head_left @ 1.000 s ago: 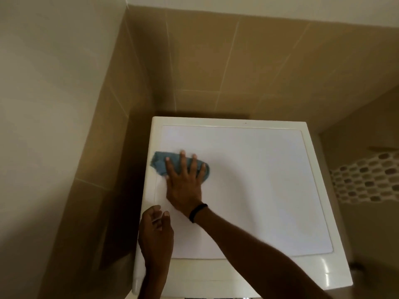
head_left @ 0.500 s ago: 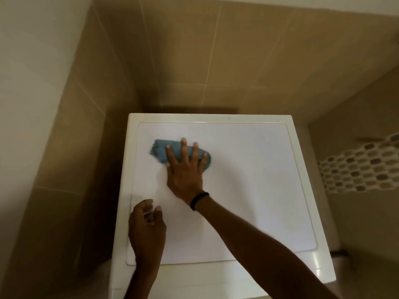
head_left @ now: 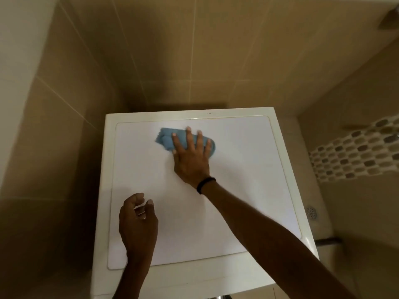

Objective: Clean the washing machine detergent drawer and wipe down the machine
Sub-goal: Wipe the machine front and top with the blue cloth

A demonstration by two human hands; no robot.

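A white washing machine top fills the middle of the view, seen from above. A crumpled blue cloth lies on it near the back, a little left of centre. My right hand lies flat on the cloth with its fingers straight and spread, pressing it onto the lid. My left hand hovers over the front left part of the top, fingers loosely curled, holding nothing. The detergent drawer is out of view.
Beige tiled walls close in behind and to the left of the machine. At the right runs a band of mosaic tiles, with a floor drain below it beside the machine.
My right hand has slid the blue cloth from the left edge of the top toward the back and the middle. My left hand has stayed near the front left.
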